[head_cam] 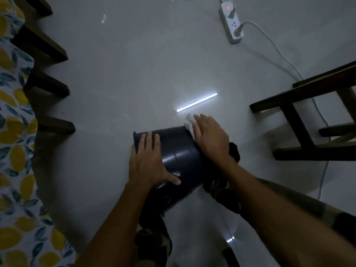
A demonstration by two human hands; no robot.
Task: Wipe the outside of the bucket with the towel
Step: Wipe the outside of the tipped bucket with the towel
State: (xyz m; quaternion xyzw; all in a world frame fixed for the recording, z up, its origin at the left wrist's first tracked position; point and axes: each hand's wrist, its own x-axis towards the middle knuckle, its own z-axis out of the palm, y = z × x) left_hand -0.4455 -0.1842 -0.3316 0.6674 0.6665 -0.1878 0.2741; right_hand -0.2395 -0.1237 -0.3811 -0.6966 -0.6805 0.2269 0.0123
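A dark bucket is tipped on its side above the pale floor, its bottom end pointing away from me, its open end toward my legs. My left hand lies flat on the bucket's left wall, fingers spread, thumb stretched across the wall. My right hand presses a small white towel against the bucket's far right edge. Only a bunched corner of the towel shows beyond my fingers; the rest is hidden under the palm.
A table with a lemon-print cloth and dark wooden legs fills the left side. A dark wooden stool stands at the right. A white power strip with a cable lies at the far right on the tiled floor.
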